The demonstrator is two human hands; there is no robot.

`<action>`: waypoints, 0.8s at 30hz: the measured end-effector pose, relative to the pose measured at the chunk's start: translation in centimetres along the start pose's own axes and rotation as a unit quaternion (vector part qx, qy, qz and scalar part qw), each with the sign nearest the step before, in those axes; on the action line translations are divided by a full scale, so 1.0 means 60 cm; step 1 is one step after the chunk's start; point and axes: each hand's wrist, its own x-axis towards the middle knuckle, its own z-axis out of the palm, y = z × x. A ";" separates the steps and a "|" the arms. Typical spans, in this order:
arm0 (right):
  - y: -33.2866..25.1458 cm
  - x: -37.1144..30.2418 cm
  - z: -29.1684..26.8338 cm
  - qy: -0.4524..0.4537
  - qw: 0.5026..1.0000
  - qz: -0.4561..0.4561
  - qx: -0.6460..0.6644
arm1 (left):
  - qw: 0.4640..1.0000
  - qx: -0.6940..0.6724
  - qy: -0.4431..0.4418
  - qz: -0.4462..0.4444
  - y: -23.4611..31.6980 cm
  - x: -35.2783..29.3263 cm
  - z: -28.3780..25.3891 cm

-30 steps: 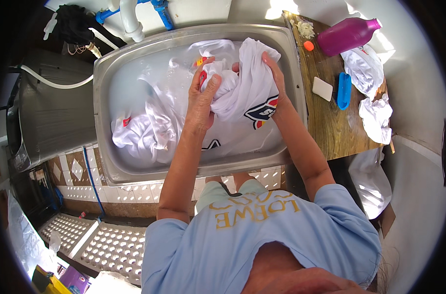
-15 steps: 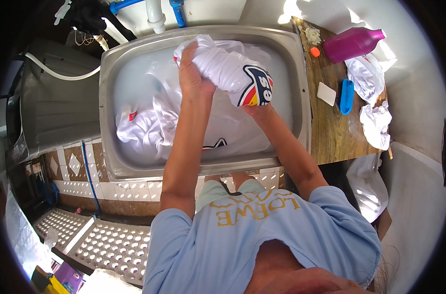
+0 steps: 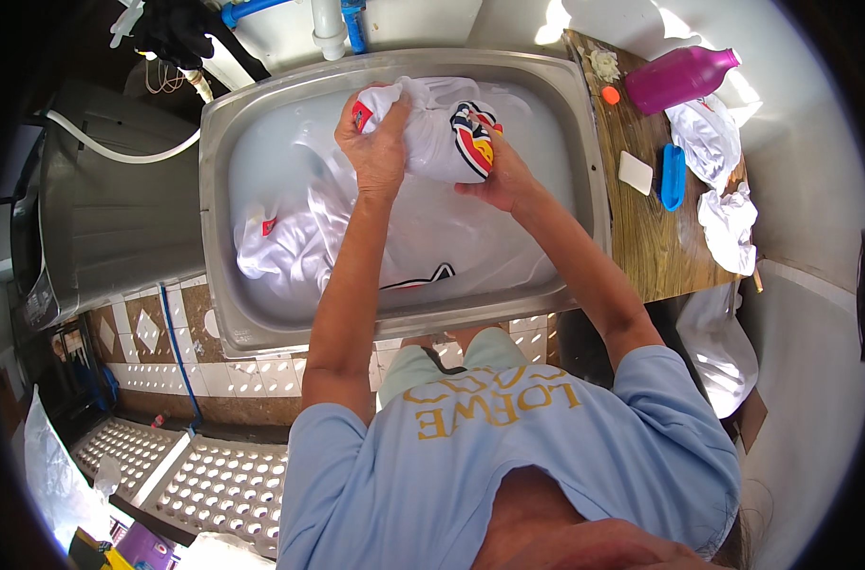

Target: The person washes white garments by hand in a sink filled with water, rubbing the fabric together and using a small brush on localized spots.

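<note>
A wet white shirt (image 3: 430,142) is bunched between my two hands over the far half of a metal sink (image 3: 216,204). My left hand (image 3: 375,142) is closed round its left end, beside a red tag at the collar. At the other end, my right hand (image 3: 499,176) grips the part with a dark, red and yellow print. Below them, cloudy water (image 3: 285,128) fills the sink. More white cloth (image 3: 294,247) lies soaking at the left, with a small red label. A dark-edged print shows near the front rim.
To the right, a wooden board (image 3: 641,242) carries a purple bottle (image 3: 677,80), an orange cap (image 3: 611,95), a blue brush (image 3: 673,178), a pale soap bar (image 3: 636,173) and crumpled white cloths (image 3: 727,228). Left of the sink stands a grey machine (image 3: 109,190) with a white hose (image 3: 119,152).
The shirt has come down slightly and is squeezed shorter, its print now crumpled. My right hand has moved up from beneath it, and its fingers now show. A red tag is exposed by my left hand.
</note>
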 end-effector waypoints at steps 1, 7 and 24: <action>-0.011 -0.017 0.000 -0.051 0.999 -0.010 0.008 | 0.998 -0.040 0.025 -0.036 0.007 0.005 0.001; -0.009 -0.052 -0.014 -0.102 0.895 -0.376 -0.219 | 0.938 -0.195 0.073 -0.276 0.005 0.042 -0.007; -0.028 0.004 -0.026 -0.058 0.939 -0.327 0.092 | 0.982 -0.085 0.130 -0.108 0.021 -0.036 0.099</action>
